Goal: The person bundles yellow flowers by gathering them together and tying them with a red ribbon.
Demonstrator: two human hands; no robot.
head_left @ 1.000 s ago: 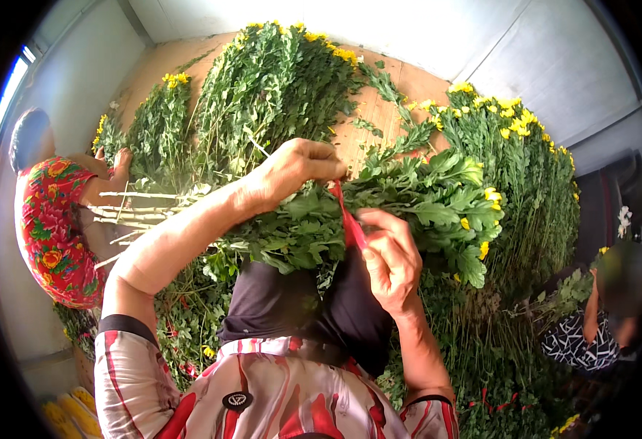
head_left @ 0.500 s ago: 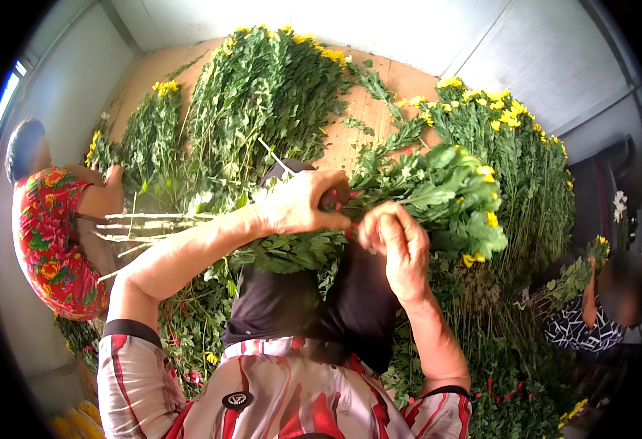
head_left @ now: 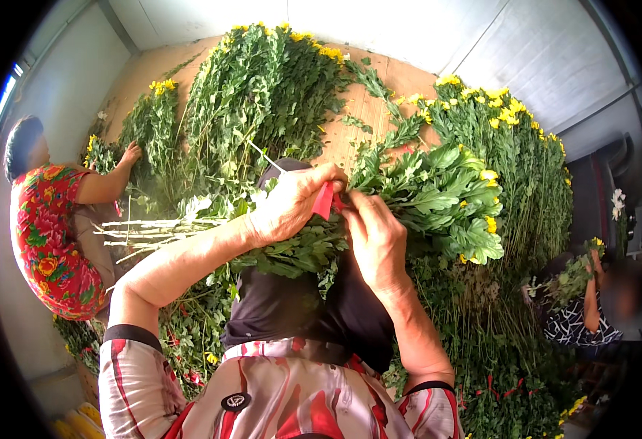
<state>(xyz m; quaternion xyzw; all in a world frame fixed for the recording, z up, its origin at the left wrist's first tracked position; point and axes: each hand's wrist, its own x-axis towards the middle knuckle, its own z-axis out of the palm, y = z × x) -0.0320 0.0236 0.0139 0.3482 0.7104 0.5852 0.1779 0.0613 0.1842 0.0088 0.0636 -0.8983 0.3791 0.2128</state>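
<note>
Across my lap lies a bunch of yellow chrysanthemums (head_left: 430, 194), its leafy heads to the right and bare stems to the left. A red ribbon (head_left: 323, 202) sits at the middle of the bunch, between my two hands. My left hand (head_left: 291, 205) is closed, pinching the ribbon with thumb and fingers. Just right of it, my right hand (head_left: 379, 238) has its fingertips closed on the ribbon near the stems. A thin pale stick (head_left: 266, 156) juts up and left from behind my left hand; its other end is hidden.
Large piles of chrysanthemums stand ahead (head_left: 262, 95) and at the right (head_left: 511, 161), on a brown board floor (head_left: 372, 80). A person in a red floral top (head_left: 50, 241) works at the left; another in a black-and-white patterned top (head_left: 580, 325) holds flowers at the right. Pale walls enclose the space.
My right hand has moved left and in towards my left hand. The red ribbon now shows plainly between them. The person at the left has reached an arm further forward.
</note>
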